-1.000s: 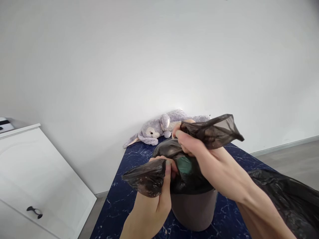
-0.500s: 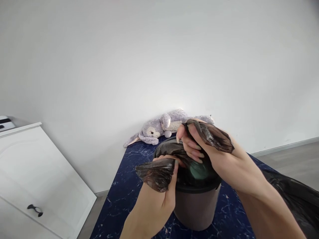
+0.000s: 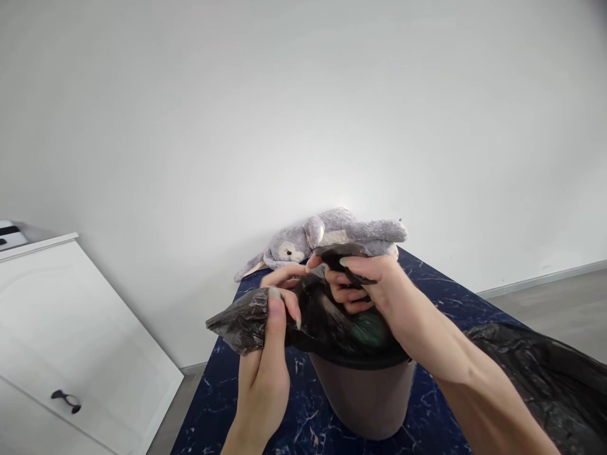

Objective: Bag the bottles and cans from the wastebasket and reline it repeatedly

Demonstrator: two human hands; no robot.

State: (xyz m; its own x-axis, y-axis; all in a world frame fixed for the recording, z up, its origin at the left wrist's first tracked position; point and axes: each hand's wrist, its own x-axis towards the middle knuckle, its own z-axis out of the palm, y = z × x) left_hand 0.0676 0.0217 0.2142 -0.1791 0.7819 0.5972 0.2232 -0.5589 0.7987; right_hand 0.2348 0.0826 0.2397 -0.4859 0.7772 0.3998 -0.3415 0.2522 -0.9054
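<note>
Currently, both hands are working at the mouth of the bin [image 3: 366, 395], which stands upright on the blue marbled table [image 3: 222, 388].

Left hand [image 3: 265, 360]: the forearm rises almost vertically just left of the bin, with the back of the hand toward the camera. The fingers are curled and the thumb is pressed down, clamping one gathered flap of the black bin bag [image 3: 322, 325]. The index finger stretches toward the bin's centre, above its rim.

Right hand [image 3: 379, 294]: the forearm comes in diagonally from right of the bin, with the wrist over the rim. The fingers are folded tight round the bag's second flap, a short dark twist crossing the knuckles above the bin's far edge.

Bag: its body sits in the bin and bulges over the rim, and something green [image 3: 368, 325] shows through the film under the right hand. The left flap lies roughly level, its long axis left to right, with the crumpled tip pointing left, away from the bin. The right flap slants from upper left to lower right, and I cannot tell where its end points.

Around the bin:
- Beyond it, a grey plush toy [image 3: 327, 235] lies against the wall.
- Right of it, a second black bag [image 3: 540, 373] is spread out.
- Well to its left stands a white cabinet [image 3: 71, 328].
</note>
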